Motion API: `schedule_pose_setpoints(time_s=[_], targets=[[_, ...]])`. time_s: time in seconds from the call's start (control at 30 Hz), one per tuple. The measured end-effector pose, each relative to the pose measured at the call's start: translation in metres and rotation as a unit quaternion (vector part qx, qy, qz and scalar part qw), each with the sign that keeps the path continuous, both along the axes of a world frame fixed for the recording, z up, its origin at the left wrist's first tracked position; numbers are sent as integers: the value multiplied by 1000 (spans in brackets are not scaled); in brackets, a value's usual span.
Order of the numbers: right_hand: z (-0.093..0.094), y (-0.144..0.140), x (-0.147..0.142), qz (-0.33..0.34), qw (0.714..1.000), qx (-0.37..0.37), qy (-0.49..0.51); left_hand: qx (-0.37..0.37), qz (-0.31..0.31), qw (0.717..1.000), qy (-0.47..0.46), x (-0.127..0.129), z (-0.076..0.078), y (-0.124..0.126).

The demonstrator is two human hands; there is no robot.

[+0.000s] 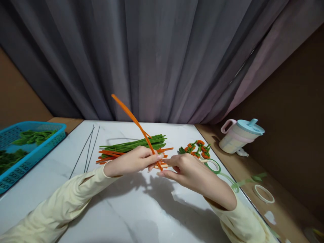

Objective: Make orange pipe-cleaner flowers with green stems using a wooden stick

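Basically mid-shaping: left hand (131,161) and right hand (187,172) both had a pinched grip on the orange pipe cleaner (134,121) above the stem pile (134,146); next move probably needed a tight bend.

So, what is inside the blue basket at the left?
The blue basket holds green pieces, in loose heaps. What lies under them, and the part of the basket beyond the picture's edge, cannot be seen.

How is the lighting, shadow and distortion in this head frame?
Head view: light from above casts soft shadows of both hands onto the white table; the left hand and right hand holding the orange stem look sharp; the curtain is dim; wide-angle bending shows at the edges.
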State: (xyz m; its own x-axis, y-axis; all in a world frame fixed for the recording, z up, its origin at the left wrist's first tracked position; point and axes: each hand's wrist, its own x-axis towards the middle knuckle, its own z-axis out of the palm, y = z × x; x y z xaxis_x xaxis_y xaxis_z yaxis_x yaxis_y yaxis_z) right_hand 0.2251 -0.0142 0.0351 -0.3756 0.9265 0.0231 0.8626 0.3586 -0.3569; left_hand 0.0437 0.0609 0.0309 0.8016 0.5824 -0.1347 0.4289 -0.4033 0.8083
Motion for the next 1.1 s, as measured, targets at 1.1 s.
schedule_pose_setpoints(time_s=[1.1], targets=[[-14,-3,-10,56,993,97,-41,8,-15,1000,-19,3,-4,-10]])
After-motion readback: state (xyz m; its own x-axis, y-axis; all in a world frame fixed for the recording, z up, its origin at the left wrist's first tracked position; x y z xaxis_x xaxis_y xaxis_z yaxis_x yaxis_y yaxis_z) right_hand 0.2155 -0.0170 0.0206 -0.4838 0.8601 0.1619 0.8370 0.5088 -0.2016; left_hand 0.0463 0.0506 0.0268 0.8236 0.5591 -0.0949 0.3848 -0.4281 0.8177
